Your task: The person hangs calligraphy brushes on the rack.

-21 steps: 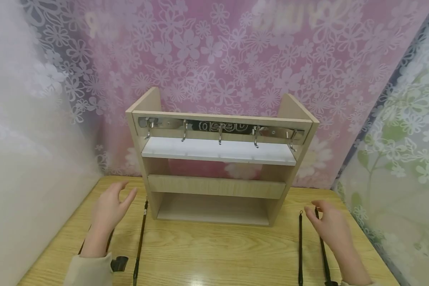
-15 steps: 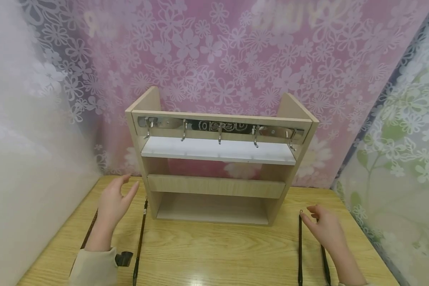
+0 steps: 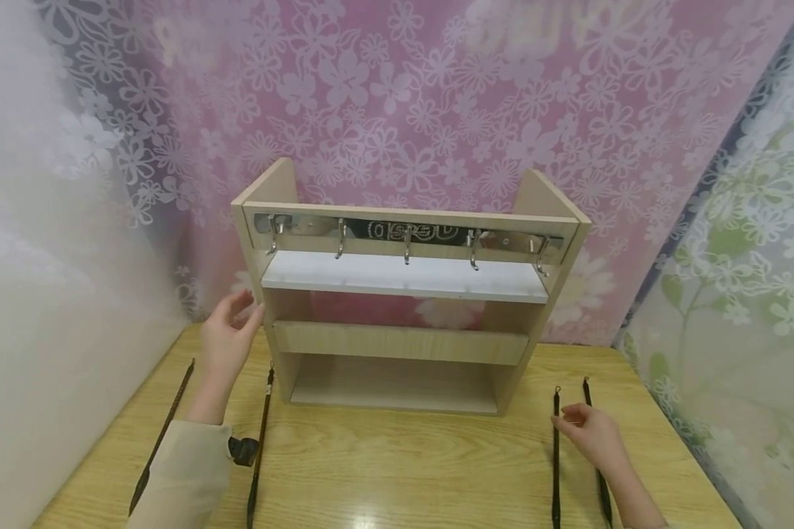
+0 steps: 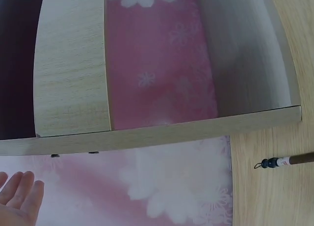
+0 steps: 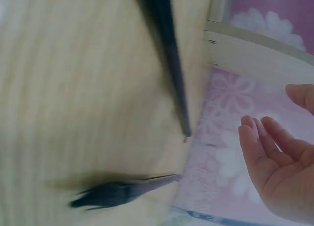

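Observation:
My left hand [image 3: 227,342] is raised beside the left side of a wooden shelf rack [image 3: 400,344], its fingers loosely bent and holding nothing. Below it on the table lie two calligraphy brushes with hanging loops, an outer brush [image 3: 167,430] and an inner brush [image 3: 262,430]. My right hand [image 3: 595,438] hovers over the right side, thumb and fingers apart in the right wrist view. Close by it lie a dark brush [image 3: 556,470] and another brush [image 3: 587,391], partly hidden by the hand. Dark brush heads [image 5: 105,194] show in that view.
Along the rack's top front runs a metal strip with several hooks [image 3: 406,246]. A white shelf board [image 3: 403,275] sits beneath them. The wooden table [image 3: 370,470] extends in front of the rack. Flowered curtains [image 3: 397,95] hang behind and at the right.
My left hand has moved forward and right toward the rack's side, uncovering the outer left brush. My right hand has drawn back slightly, baring the upper end of the outer right brush.

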Motion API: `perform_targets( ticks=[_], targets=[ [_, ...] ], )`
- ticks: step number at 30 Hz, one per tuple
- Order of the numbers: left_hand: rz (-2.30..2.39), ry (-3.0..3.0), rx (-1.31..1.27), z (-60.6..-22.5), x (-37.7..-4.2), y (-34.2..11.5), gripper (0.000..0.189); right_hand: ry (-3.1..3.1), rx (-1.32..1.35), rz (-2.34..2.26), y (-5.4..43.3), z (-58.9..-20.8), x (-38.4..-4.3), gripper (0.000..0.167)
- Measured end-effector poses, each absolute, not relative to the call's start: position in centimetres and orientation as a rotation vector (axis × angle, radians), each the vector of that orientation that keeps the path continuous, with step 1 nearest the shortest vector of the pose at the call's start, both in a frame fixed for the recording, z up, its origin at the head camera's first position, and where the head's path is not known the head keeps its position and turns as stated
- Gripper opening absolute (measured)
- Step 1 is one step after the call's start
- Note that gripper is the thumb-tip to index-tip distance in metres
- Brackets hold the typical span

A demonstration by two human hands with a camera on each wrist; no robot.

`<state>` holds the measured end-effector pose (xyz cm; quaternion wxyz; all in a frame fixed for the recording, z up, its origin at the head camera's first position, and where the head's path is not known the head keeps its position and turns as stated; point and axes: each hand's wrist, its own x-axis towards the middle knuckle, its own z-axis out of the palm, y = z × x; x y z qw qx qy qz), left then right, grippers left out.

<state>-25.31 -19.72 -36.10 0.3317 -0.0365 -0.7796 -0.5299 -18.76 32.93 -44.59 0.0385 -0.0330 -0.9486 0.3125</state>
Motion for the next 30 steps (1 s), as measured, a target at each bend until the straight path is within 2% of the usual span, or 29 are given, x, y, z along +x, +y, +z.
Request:
perform_targets(
  ticks=[14, 30],
  targets=[
    [-1.55, -1.935, -0.146, -34.8, -26.9, -19.2, 0.043, -3.014, -0.17, 1.022, 33.4, -47.0, -18.7, 0.04],
    [-1.523, -1.946, -0.158, -34.2, -27.4, -18.6, 0.037, -3.103, -0.188, 0.918, 32.6, -48.0, -18.7, 0.043]
  ],
)
